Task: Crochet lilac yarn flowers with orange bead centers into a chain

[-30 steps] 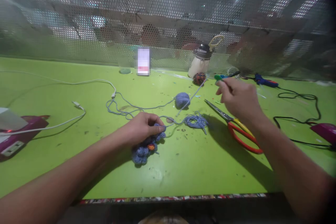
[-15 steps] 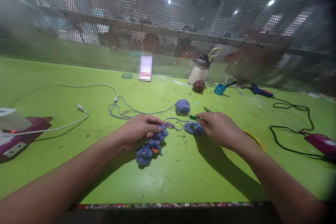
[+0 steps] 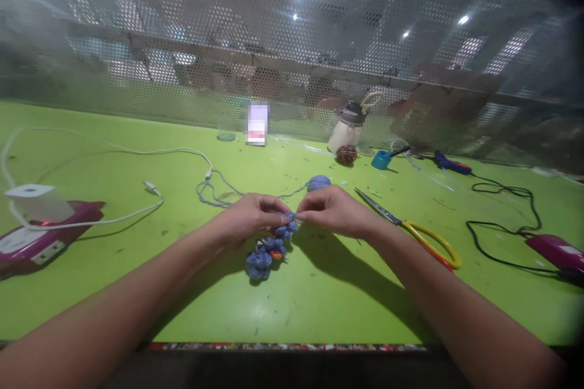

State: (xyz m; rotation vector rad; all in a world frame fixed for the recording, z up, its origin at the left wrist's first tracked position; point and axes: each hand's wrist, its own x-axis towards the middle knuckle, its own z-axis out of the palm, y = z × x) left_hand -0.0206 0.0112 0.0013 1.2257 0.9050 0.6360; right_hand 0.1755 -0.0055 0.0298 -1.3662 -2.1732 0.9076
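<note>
A bumpy blue yarn piece (image 3: 259, 262) with a small orange part hangs from my left hand (image 3: 249, 217), which pinches its upper end. My right hand (image 3: 331, 209) is closed at that same end, fingertips almost touching the left ones; what it grips is too small to make out. Behind my right hand sits a ball of blue yarn (image 3: 319, 182), partly covered by it. A strand of blue yarn (image 3: 207, 197) loops on the green table to the left of the ball.
Yellow-handled scissors (image 3: 401, 222) lie right of my right hand, partly under the forearm. Farther back are a bottle (image 3: 347, 130), a dark yarn ball (image 3: 346, 155), a blue pot (image 3: 381, 160) and a phone (image 3: 257, 124). Power strips (image 3: 55, 243) and cables lie at both sides.
My right hand has moved left to the yarn piece beside my left hand. The green-tipped tool is no longer visible, and more of the scissors shows.
</note>
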